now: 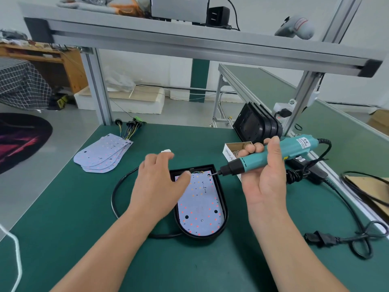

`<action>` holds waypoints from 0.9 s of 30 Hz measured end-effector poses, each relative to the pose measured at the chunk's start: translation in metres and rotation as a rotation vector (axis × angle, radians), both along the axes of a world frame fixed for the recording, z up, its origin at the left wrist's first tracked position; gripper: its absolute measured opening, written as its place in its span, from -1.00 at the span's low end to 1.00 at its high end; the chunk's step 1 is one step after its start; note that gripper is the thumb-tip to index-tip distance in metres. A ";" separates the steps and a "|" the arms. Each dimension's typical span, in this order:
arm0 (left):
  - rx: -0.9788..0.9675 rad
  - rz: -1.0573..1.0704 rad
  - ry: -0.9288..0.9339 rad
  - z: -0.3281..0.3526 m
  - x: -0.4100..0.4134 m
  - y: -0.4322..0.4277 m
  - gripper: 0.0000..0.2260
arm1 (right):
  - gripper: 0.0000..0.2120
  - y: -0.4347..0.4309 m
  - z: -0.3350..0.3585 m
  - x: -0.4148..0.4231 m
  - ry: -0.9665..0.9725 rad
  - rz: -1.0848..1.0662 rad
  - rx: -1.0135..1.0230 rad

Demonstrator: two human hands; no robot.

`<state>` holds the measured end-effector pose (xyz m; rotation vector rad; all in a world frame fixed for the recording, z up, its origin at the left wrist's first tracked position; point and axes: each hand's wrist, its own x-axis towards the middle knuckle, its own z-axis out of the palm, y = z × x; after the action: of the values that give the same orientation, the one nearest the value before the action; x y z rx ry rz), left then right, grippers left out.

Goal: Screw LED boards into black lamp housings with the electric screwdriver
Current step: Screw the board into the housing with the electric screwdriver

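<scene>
From my end, the LED board (200, 205) lies flat inside the black housing (222, 193), which sits on the green table (73, 239) just in front of the person, rounded end toward them. The board is white with rows of small red and yellow dots and a few dark holes.

The right hand (267, 182) is wrapped around the teal screwdriver (273, 152), fingers curled over the barrel and thumb along the near side. The tool lies almost level, with its bit pointing left at the hole in the board's far right corner. I cannot tell whether a screw sits on the tip.

The left hand (160, 186) is over the housing's far left corner with loose, spread fingers, gripping nothing. It is blurred, so I cannot tell whether the thumb touches the board.

A black cable (114, 197) loops round the housing's left side. Just behind the right hand stands an open box of screws (231, 151). A pile of boards (103, 154) with coloured wires lies at far left, a stack of housings (259, 125) stands at far right, and a black plug (320, 239) lies near right.
</scene>
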<state>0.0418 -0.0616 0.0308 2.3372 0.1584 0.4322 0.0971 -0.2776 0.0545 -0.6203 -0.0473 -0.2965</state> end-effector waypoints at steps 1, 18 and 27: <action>0.024 0.013 0.118 -0.001 0.002 0.001 -0.45 | -0.78 -0.001 0.000 0.001 0.003 -0.009 -0.003; -0.462 -0.177 0.319 -0.017 0.016 0.002 -0.67 | -0.79 -0.009 -0.005 0.011 -0.061 -0.063 -0.207; -0.498 -0.189 0.300 -0.014 0.016 0.002 -0.69 | -0.88 -0.004 -0.004 0.009 -0.106 -0.041 -0.329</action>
<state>0.0579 -0.0598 0.0163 1.8877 0.1633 -0.0546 0.1063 -0.2817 0.0501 -0.9320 -0.1881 -0.3647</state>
